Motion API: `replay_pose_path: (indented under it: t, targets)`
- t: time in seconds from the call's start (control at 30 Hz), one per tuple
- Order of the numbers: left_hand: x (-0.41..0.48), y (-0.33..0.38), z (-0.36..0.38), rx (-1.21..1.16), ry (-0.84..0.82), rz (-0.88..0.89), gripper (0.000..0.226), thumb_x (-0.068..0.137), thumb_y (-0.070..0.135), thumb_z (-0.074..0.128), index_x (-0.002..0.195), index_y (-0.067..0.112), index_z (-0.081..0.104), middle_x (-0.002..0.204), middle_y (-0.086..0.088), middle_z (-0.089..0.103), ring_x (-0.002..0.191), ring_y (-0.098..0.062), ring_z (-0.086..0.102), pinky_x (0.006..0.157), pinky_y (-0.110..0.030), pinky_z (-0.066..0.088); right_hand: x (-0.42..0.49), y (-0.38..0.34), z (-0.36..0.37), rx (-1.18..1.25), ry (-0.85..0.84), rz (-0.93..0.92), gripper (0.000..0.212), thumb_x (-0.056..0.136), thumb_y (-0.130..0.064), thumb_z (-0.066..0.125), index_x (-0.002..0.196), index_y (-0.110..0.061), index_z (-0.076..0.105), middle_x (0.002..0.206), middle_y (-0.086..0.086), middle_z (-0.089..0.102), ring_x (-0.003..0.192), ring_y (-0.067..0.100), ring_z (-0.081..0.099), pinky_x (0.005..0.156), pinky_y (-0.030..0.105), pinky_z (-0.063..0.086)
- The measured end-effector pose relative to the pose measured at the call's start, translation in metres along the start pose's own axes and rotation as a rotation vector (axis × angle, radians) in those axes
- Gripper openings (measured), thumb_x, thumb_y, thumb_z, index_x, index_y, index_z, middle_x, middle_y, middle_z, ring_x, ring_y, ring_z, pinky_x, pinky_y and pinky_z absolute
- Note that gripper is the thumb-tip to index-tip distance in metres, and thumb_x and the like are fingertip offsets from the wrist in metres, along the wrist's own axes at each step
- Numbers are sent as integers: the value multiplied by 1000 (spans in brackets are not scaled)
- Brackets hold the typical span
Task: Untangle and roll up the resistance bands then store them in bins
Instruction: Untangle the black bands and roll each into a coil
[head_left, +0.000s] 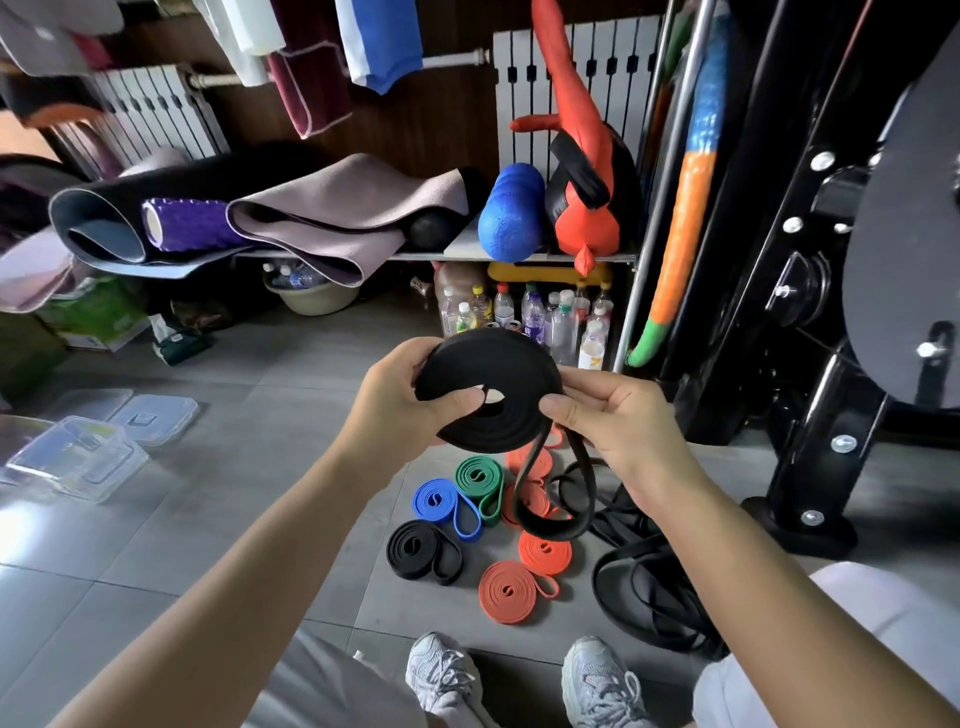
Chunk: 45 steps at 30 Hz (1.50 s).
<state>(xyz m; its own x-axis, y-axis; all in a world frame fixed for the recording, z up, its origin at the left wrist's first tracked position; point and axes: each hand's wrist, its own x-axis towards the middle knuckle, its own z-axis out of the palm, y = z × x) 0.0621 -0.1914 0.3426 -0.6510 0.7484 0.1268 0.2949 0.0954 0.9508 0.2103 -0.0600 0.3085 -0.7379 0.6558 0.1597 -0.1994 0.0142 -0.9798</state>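
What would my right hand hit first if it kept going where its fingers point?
The black coiled band, which your right hand pinches at its edge; your left hand likely lies just beyond.

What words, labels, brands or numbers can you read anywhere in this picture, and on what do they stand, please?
No text can be read.
Labels on the plastic bottles: too small and blurred.
Print on the green box: blurred.
The black band: no print shows.

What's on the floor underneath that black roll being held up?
A blue roll, green roll, small black roll and orange rolls. The held roll and its hanging tail partly hide more orange ones.
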Motion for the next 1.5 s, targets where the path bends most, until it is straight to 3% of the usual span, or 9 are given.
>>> replay_pose_path:
  t: [0.4, 0.5, 0.63, 0.8, 0.97, 1.07, 1.17, 1.4, 1.5]
  targets:
    - [-26, -26, 38, -560, 51, -321, 42, 82, 10, 69, 121, 8, 52, 115, -16, 64, 100, -29, 66, 75, -45, 58, 3, 12, 5, 52, 182, 26, 28, 74, -2, 74, 97, -17, 71, 95, 1, 74, 93, 12, 70, 86, 23, 53]
    - [-14, -23, 27, -61, -35, -255, 53, 78, 18, 75, 124, 8, 50, 125, -12, 59, 108, -24, 60, 93, -46, 50, 1, 8, -7, -4, 94, 17, 30, 76, 3, 70, 101, -14, 69, 89, -3, 74, 86, 8, 70, 74, 15, 53]
    - [-6, -4, 16, 626, -118, 287, 76, 76, 27, 74, 140, 26, 33, 140, 5, 40, 125, -15, 39, 101, -33, 35, 3, 6, -8, -221, -41, 18, 32, 74, 4, 74, 103, -8, 70, 87, -10, 72, 82, -2, 68, 77, 15, 54]
    - [8, 12, 14, 1074, -443, 236, 37, 79, 28, 67, 114, 20, 58, 103, 0, 63, 97, -22, 58, 72, -29, 42, 3, 8, 5, -496, -206, -59, 36, 73, -5, 77, 95, -32, 71, 85, -24, 69, 88, -8, 65, 81, 13, 51]
    - [7, 3, 8, 890, -409, 166, 28, 75, 31, 72, 97, 16, 64, 82, 3, 61, 73, -13, 54, 55, -15, 37, 5, 5, 1, -551, -185, -27, 38, 66, -23, 85, 86, -40, 57, 84, -16, 70, 85, -4, 67, 83, 22, 53]
    - [4, -5, 4, 643, -324, 84, 27, 70, 32, 76, 89, 17, 64, 77, 3, 64, 71, -15, 61, 63, -20, 49, 6, 5, -6, -550, -131, -6, 35, 64, -34, 83, 81, -34, 53, 72, -19, 70, 80, -2, 68, 76, 19, 52]
    - [7, -10, -1, 386, -239, 16, 21, 70, 20, 80, 85, 20, 65, 86, -9, 72, 82, -28, 68, 77, -47, 55, 5, 9, -11, -490, -59, -26, 29, 68, -27, 82, 77, -32, 55, 77, -9, 72, 78, 2, 68, 78, 26, 52]
    - [13, -20, -9, 114, -91, 1, 26, 74, 8, 76, 78, 32, 67, 77, 6, 74, 76, -18, 70, 69, -29, 57, 11, 11, -4, -552, 105, -207, 32, 78, -16, 74, 94, -42, 64, 98, -10, 62, 95, 7, 58, 90, 21, 42]
    - [19, -30, -15, -4, -18, -63, 22, 77, 5, 73, 82, 25, 68, 81, -1, 74, 81, -26, 70, 72, -39, 57, 13, 20, 10, -458, 107, -158, 34, 81, -8, 72, 108, -28, 67, 103, -2, 70, 94, 8, 65, 92, 29, 50]
